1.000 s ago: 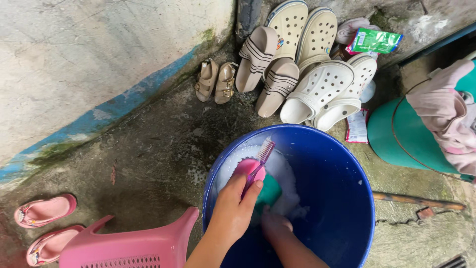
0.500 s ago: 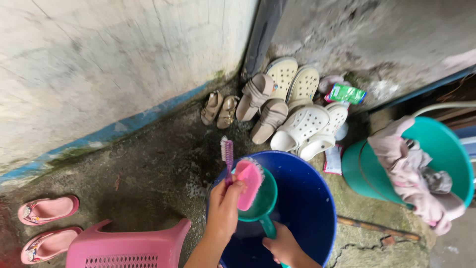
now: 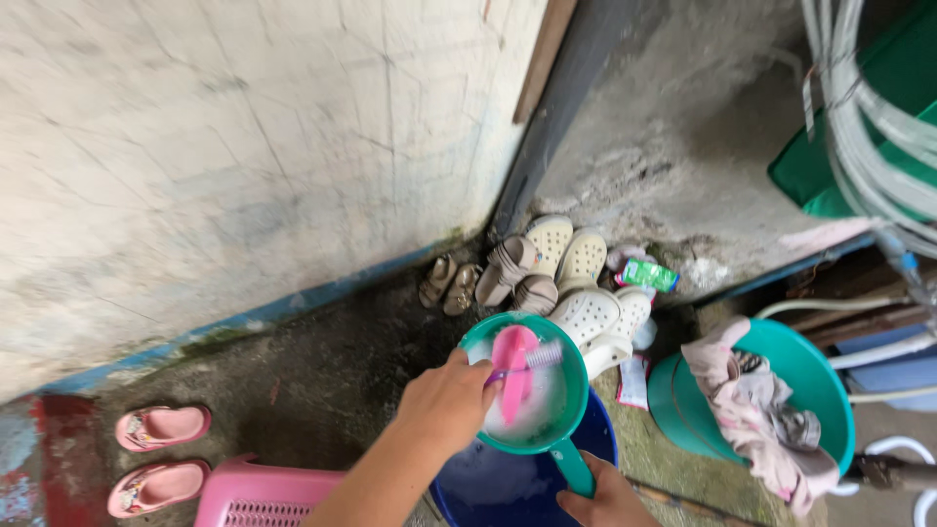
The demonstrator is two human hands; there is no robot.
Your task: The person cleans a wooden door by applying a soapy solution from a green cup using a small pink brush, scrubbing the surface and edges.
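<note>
Soapy water fills the green plastic dipper (image 3: 561, 434), which is held up just above the blue bucket (image 3: 488, 483). The right hand (image 3: 605, 503) is wrapped tight around the dipper's handle at the bottom. That looks like the best place to hold it, since the bowl is wet and probably slippery. The dipper seems stiff and light, but the water makes it heavier and it could spill if it tips. The left hand (image 3: 444, 405) is closed on a scrub brush (image 3: 532, 359) with a purple handle and white bristles. The brush rests on a small pink shoe (image 3: 512, 376) that sits inside the dipper. The shoe looks small, light and a bit bendy, and it is likely slick with foam. Near the wall are white clogs (image 3: 600, 322) and brown sandals (image 3: 449, 283). Pink sandals (image 3: 161, 454) lie at the left beside a pink basket (image 3: 268, 493). A green tub (image 3: 781, 400) of clothes stands at the right.
</note>
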